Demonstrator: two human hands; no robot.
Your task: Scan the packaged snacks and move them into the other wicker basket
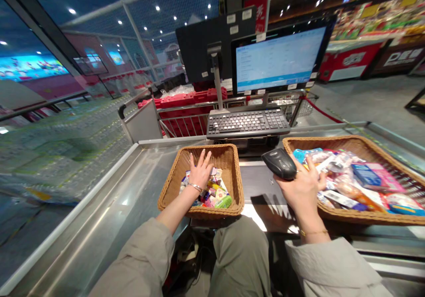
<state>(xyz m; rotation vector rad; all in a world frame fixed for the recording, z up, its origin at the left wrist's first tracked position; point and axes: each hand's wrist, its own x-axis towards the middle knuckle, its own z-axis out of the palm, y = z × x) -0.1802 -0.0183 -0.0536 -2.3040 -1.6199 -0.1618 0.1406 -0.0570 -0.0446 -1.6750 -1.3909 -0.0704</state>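
My left hand (200,173) is inside the smaller wicker basket (234,177), fingers spread over several small colourful packets (217,195). Nothing shows in its grasp. My right hand (303,184) grips a black barcode scanner (280,163), its head pointing left. Part of the scanner's handle is hidden by the hand. Beside that hand stands the larger wicker basket (358,143), filled with mixed packaged goods. Among them are a blue and pink box (372,176) and several clear-wrapped items.
A black keyboard (249,122) sits behind the baskets, below a lit monitor (279,60). The metal counter (133,186) has a raised left edge. Shopping carts (186,122) stand behind it. Stacked bottle packs (66,151) are at the left.
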